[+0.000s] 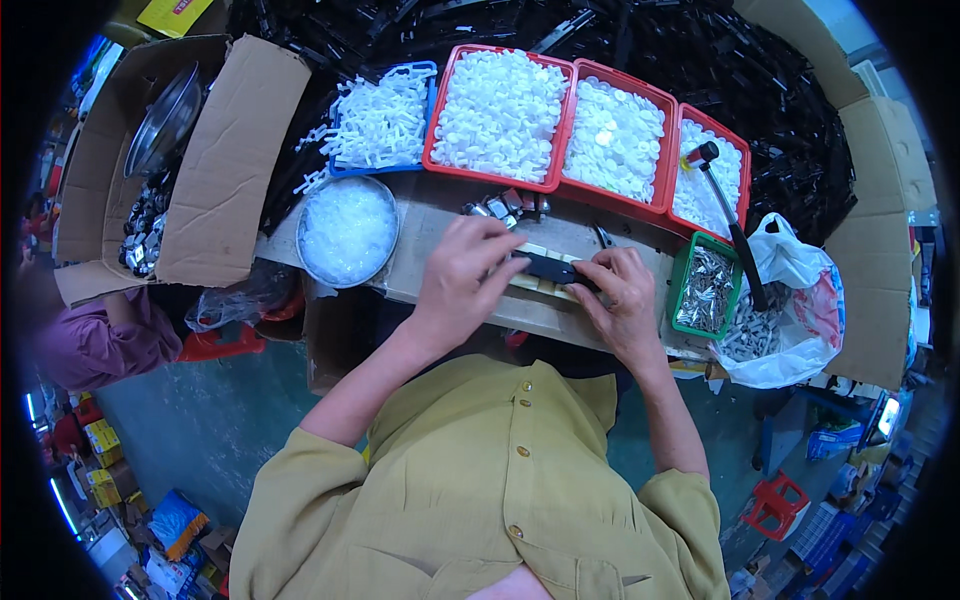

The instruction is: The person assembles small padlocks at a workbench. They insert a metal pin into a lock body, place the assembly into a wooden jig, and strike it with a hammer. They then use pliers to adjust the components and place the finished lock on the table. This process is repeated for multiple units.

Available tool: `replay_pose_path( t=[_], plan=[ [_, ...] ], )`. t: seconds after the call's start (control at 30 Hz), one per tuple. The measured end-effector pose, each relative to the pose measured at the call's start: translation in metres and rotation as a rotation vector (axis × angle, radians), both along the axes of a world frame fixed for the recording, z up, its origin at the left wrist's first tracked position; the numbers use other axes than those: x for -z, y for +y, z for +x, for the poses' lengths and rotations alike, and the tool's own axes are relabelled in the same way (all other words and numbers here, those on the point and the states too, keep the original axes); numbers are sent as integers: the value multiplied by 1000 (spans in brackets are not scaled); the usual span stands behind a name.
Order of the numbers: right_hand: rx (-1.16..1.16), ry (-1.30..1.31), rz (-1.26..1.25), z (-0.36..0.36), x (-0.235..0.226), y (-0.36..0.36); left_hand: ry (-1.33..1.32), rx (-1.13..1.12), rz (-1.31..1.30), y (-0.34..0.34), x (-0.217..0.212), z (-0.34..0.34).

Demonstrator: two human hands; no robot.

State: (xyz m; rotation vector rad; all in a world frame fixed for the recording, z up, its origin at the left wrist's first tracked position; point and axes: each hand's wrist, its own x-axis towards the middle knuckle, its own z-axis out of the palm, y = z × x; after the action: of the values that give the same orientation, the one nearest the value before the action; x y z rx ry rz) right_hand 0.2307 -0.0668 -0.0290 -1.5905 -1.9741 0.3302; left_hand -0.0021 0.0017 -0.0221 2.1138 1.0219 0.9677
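A flat black plastic part (550, 268) lies on a pale wooden block (536, 284) on the cardboard-covered bench (440, 215). My left hand (462, 270) rests over the part's left end, fingers curled on it. My right hand (622, 290) grips its right end. Small metal pieces (507, 205) lie just beyond my left hand.
Red trays (500, 112) of white plastic pieces line the back, with a blue tray (380, 122) and a round bowl (348, 230) at the left. A green bin (706, 288) of metal parts, a hammer-like tool (728, 222) and a plastic bag (790, 310) sit right. Another person's purple sleeve (100, 340) is at left.
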Motion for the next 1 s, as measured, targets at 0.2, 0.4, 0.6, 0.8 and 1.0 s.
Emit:
replay_pose_path(
  t=[0.2, 0.4, 0.6, 0.8, 1.0],
  plan=[
    [0, -67, 17, 2, -2, -3, 197, 239, 306, -4, 11, 22],
    [222, -26, 130, 62, -38, 21, 294, 271, 393, -5, 15, 22],
    [487, -563, 147, 152, -26, 41, 337, 290, 448, -4, 16, 24],
    [411, -403, 135, 152, -33, 37, 333, 292, 469, -1, 20, 24],
    [153, -76, 97, 72, -51, -22, 324, 283, 477, 0, 20, 22]
  ],
)
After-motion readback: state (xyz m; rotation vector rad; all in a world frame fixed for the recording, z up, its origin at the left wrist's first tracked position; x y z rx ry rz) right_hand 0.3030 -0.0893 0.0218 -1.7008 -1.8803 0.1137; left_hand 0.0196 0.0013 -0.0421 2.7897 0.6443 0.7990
